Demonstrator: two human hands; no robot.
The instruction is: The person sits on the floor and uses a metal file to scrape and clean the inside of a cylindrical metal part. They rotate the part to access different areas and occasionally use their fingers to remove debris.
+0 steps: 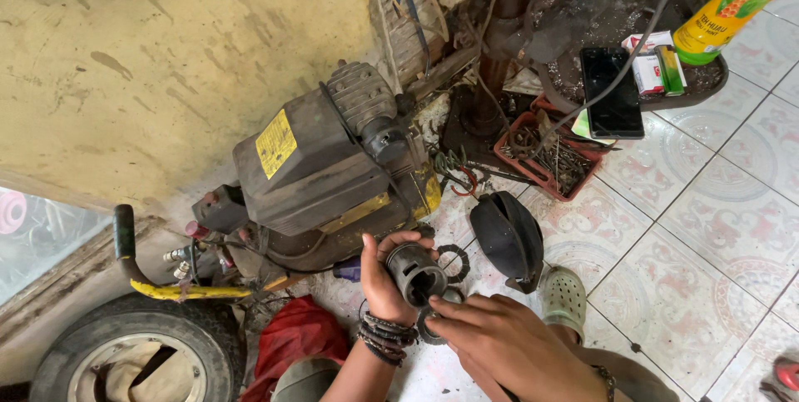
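Observation:
My left hand [379,279], with dark bead bracelets at the wrist, grips a grey metal cylinder part [415,271] with holes in its side. My right hand [508,342] sits just below it, fingertips touching the cylinder's lower end. Under the hands lie a ring-shaped gasket [454,262] and a metal ring [429,325] on the tiled floor. Directly behind stands a dirty black air compressor [320,173] with a yellow label and a yellow tank frame.
A black dome-shaped cover [508,234] lies on the tiles beside my shoe [565,295]. A red tray of screws [553,158], a phone [612,91], small boxes and a green-yellow bottle [732,4] are further right. A tyre [137,350] and red cloth [293,337] are at left.

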